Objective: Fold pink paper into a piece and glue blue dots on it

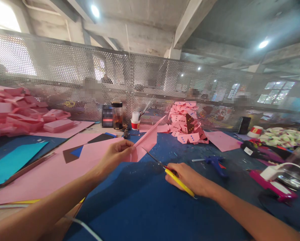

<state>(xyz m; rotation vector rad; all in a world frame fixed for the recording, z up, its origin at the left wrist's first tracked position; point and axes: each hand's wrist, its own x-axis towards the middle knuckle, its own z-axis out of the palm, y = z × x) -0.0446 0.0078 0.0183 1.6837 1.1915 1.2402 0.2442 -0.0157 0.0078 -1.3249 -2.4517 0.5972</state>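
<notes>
My left hand (121, 150) pinches a folded sheet of pink paper (150, 139) by its left side, holding it up above the blue table. In my right hand (183, 177) is a pair of scissors (179, 182) with yellow handles. The scissors' blades point up and left, and their tips meet the lower edge of the pink paper. Whether the blades have cut into it I cannot tell. Under my left forearm lies a large pink sheet (89, 152) with brown, black and blue scraps on it.
Pink folded pieces (14, 113) are heaped at the left, near a turquoise sheet (16, 160). Dotted pink pieces (186, 124) form a pile at the back. A jar (117, 117) and paper cup (135, 123) stand by the perforated screen (150, 77). Glue guns (215, 164) lie at the right.
</notes>
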